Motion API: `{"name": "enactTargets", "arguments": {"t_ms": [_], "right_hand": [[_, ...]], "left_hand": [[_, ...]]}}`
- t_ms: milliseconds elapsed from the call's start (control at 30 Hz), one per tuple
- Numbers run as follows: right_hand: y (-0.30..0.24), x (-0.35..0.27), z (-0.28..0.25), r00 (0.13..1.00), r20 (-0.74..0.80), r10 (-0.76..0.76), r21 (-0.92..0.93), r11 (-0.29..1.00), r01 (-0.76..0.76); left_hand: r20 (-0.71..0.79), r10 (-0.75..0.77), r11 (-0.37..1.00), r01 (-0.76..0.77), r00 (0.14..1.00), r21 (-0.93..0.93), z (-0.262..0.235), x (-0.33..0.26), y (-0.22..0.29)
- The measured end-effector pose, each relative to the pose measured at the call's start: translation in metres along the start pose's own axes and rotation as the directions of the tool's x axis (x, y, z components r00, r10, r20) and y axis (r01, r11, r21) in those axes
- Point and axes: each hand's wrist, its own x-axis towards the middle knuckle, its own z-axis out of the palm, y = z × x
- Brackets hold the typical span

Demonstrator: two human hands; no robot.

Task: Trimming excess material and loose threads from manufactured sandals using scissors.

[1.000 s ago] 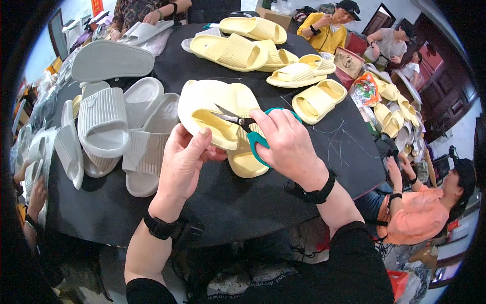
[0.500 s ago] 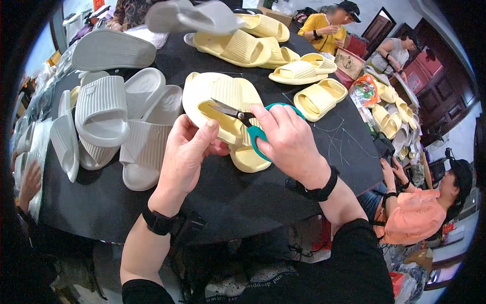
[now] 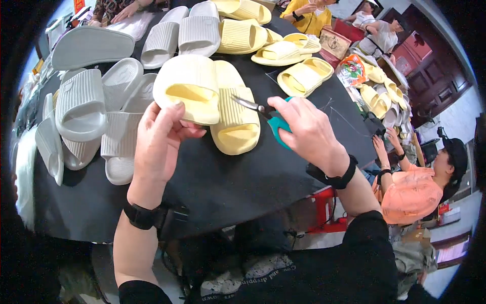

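Note:
Held by its edge in my left hand (image 3: pixel 164 131) is a yellow slide sandal (image 3: pixel 188 83), lifted and tilted above the black table, with the thumb on the sole near the opening. Fingers of my right hand (image 3: pixel 309 129) wrap round the teal handles of a pair of scissors (image 3: pixel 260 109). Their blades point left, apart from the lifted sandal and over a second yellow slide sandal (image 3: pixel 235 116) lying on the table just right of it. Whether the blades touch that second sandal I cannot tell.
Several grey slide sandals (image 3: pixel 83 106) are heaped on the left of the black table (image 3: pixel 217 197). More yellow ones (image 3: pixel 305 77) lie at the far right, beside thin loose threads (image 3: pixel 336 119). Co-workers sit around, one in an orange top (image 3: pixel 411 195) at right.
The scissors have come away from the sandal's opening to its right. My left hand has moved the sandal leftward. Two grey sandals, blurred in the air before, now rest at the far side.

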Motion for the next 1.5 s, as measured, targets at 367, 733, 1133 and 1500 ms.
{"name": "enactTargets", "arguments": {"t_ms": [367,733,1133,1500], "right_hand": [[0.022,-0.033,0.011,0.982,0.16,-0.096,-0.076,0.991,0.109],[0.017,-0.019,0.029,0.977,0.089,-0.194,-0.128,0.971,0.204],[0.014,-0.02,0.031,0.954,0.063,-0.294,-0.18,0.936,0.301],[0.01,-0.016,0.022,0.991,0.129,0.032,0.254,0.965,-0.064]], "left_hand": [[-0.026,0.018,1.0,-0.018,1.0,0.021,0.002,-0.001,0.002],[-0.017,0.021,0.997,-0.019,1.0,0.072,-0.005,0.003,0.002],[-0.031,0.028,0.999,-0.028,0.999,0.016,0.0,-0.001,0.0],[-0.051,0.021,1.0,-0.021,0.998,0.0,-0.002,0.0,0.002]]}}
